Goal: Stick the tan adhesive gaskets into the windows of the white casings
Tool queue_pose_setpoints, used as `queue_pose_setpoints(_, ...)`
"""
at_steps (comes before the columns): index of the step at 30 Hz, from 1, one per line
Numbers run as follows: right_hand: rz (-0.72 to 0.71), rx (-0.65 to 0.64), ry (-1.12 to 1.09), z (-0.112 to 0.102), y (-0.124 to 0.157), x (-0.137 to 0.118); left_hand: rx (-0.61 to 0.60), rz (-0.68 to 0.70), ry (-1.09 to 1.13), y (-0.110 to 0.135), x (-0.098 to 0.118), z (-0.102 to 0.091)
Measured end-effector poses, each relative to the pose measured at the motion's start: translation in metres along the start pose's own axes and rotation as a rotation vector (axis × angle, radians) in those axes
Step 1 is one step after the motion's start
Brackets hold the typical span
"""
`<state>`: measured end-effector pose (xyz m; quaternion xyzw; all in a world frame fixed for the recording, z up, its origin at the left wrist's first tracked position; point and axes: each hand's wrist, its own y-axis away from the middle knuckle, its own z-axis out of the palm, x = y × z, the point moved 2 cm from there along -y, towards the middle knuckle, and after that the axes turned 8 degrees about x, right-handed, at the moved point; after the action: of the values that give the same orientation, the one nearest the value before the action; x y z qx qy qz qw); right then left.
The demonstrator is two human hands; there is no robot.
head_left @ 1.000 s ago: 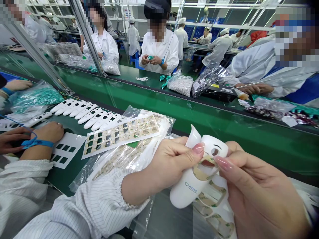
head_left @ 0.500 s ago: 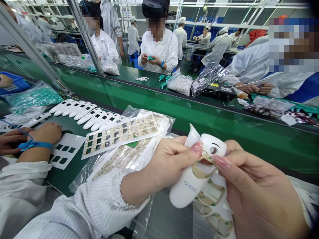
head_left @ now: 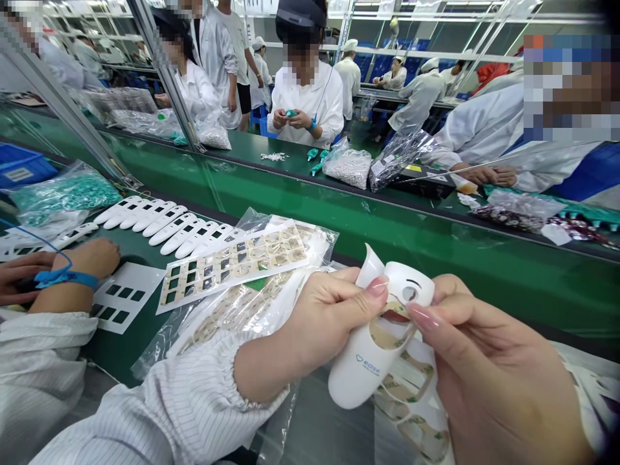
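In the head view, my left hand point(head_left: 334, 310) is closed around a white plastic housing point(head_left: 353, 381) printed "ease", which I hold tilted above the table. My left thumb lies on its front, beside a round hole. A tan adhesive sticker point(head_left: 387, 336) frames the window in the housing. My right hand point(head_left: 484, 342) pinches at the upper right of that sticker, thumb in front and index finger at the housing's edge. A curled white piece point(head_left: 371, 266) rises beside my left thumb. Below the housing is a sheet of tan stickers point(head_left: 421, 439), partly covered by my right hand.
Sticker sheets point(head_left: 232, 265) lie on a plastic bag point(head_left: 213, 323) to the left. Behind them stands a row of white housings point(head_left: 159, 223). A co-worker's hand point(head_left: 92, 265) rests near a white card with dark squares point(head_left: 126, 297). A green ledge point(head_left: 290, 206) runs across the back.
Both hands and the housing have shifted very slightly left in the view. The grip on the housing and sticker looks the same.
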<state>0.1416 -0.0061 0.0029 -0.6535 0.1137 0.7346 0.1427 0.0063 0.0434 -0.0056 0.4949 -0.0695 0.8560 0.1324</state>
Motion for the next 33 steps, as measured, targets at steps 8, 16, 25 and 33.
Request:
queue_pose_setpoints(8,-0.072,0.007,0.001,0.0,0.001,0.0,-0.019,0.013,-0.012,0.001,0.001,0.0)
queue_pose_setpoints(16,-0.101,0.064,0.034,0.011,0.004,-0.008,0.023,0.006,-0.016,0.002,0.004,0.002)
queue_pose_setpoints(25,-0.25,0.067,0.097,0.009,0.003,-0.011,-0.014,0.063,-0.065,0.005,0.005,0.001)
queue_pose_setpoints(33,-0.404,0.133,0.21,0.013,0.003,-0.016,-0.024,0.161,-0.235,0.007,0.012,0.001)
